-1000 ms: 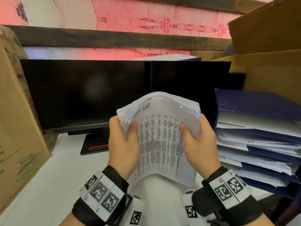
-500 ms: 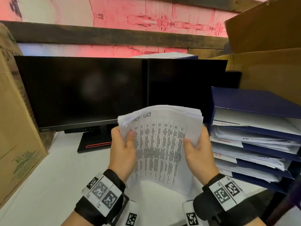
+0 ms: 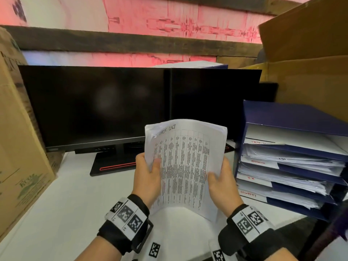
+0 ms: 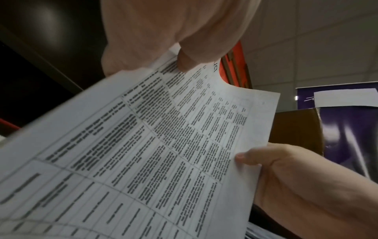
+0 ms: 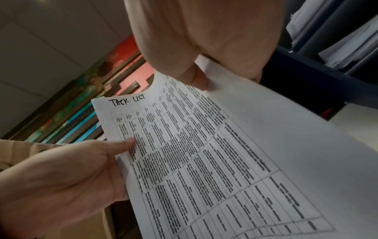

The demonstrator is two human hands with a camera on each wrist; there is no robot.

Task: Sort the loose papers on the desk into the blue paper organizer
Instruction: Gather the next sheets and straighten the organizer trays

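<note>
A stack of printed papers [image 3: 185, 162] with a table and a handwritten heading is held upright above the white desk [image 3: 66, 213], in front of the monitor. My left hand [image 3: 148, 178] grips its left edge, thumb on the front sheet. My right hand [image 3: 221, 185] grips the right edge, thumb on the front. The left wrist view has the papers [image 4: 153, 153] with both thumbs pinching them; so does the right wrist view of the papers [image 5: 214, 153]. The blue paper organizer [image 3: 293, 162] stands just right of my right hand, its tiers stuffed with paper and labelled.
A black monitor [image 3: 98, 104] on a red-striped stand fills the back of the desk, a second dark screen [image 3: 212, 98] beside it. A tall cardboard box [image 3: 17, 138] borders the desk on the left. More cardboard boxes [image 3: 308, 59] rise behind the organizer.
The stack has come down and slightly right, toward the desk and the organizer. Its bulging top has flattened into a tidier stack. Both hands keep their hold.
</note>
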